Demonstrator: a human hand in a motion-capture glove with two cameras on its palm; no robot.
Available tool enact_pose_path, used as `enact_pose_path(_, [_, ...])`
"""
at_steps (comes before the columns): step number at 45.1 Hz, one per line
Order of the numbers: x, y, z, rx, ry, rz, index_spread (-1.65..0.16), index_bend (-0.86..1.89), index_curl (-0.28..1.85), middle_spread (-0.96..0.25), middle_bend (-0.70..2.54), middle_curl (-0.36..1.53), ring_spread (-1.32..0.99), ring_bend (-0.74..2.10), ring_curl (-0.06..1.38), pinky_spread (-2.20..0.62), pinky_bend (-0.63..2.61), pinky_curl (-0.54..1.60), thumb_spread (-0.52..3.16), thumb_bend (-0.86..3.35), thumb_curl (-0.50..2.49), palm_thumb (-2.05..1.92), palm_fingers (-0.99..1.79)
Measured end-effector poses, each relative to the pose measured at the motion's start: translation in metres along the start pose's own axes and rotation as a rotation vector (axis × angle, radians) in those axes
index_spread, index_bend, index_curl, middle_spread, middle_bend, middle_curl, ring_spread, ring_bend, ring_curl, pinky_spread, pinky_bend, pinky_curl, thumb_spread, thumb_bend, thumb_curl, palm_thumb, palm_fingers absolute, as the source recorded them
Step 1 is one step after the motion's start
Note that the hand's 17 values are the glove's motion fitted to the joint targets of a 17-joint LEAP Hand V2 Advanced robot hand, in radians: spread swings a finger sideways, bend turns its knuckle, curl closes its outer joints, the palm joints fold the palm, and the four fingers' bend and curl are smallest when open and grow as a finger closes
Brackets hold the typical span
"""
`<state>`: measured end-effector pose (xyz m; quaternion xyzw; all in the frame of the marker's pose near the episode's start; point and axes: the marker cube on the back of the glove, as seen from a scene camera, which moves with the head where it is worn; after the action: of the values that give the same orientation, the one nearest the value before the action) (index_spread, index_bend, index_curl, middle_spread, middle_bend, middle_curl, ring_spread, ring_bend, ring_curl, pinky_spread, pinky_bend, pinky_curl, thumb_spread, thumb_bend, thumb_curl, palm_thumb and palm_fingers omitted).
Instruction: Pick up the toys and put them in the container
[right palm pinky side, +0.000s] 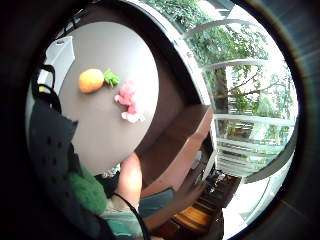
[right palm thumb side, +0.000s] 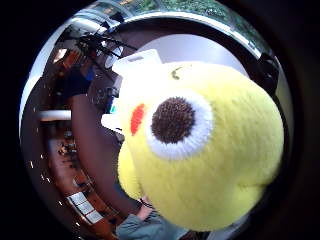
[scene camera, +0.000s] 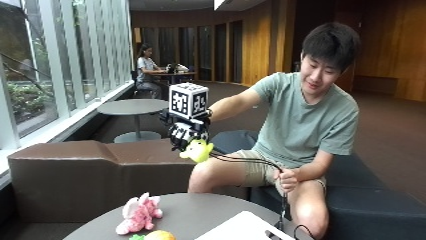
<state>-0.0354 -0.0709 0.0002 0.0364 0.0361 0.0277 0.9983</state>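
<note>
The gloved right hand (scene camera: 186, 131) has its fingers curled around a small yellow plush toy (scene camera: 198, 150), holding it up in the air well above the round grey table (scene camera: 193, 212), with the toy's rounded body hanging out below the fingers. In the thumb-side palm view that same toy (right palm thumb side: 210, 150) fills most of the picture: a soft, fuzzy yellow pile, a bulging rounded form, a dark brown felt-like disc ringed with white fleece for an eye, and a small red patch beside it. Two other toys lie on the smooth matt tabletop. A pink plush animal (scene camera: 139, 214), shaggy and lumpy with floppy limbs, rests near the table's far edge; just beside it sits an orange rounded plush fruit with a green leafy tuft (scene camera: 157, 235), partly cut off in the outside view. The little-finger-side palm view shows them side by side on the grey surface, the orange fruit (right palm pinky side: 92, 80) smooth and egg-shaped with its crinkled green top pointing toward the pink animal (right palm pinky side: 128, 101), the two close but not clearly touching. A white, flat-sided plastic container (scene camera: 243, 227) with rounded corners stands at the near edge of the table, well apart from the lifted yellow toy. The person sits on a dark upholstered bench (scene camera: 373, 192) behind the table.
</note>
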Motion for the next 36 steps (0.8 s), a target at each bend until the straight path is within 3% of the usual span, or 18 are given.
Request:
enact_pose_path(20, [-0.131,-0.032,-0.101,0.168,0.048,-0.153,-0.24,0.94,0.79,-0.27,1.2,0.84,-0.41,1.51,0.74,-0.36,1.3,0.59,0.71,0.12,0.98,0.57,0.9])
enact_pose_path(36, [-0.217,-0.069,-0.111,0.177,0.011,-0.208,-0.24,0.96,0.89,-0.26,1.22,0.92,-0.4,1.55,0.77,-0.36,1.34,0.63,0.66,0.1,1.09,0.55,0.85])
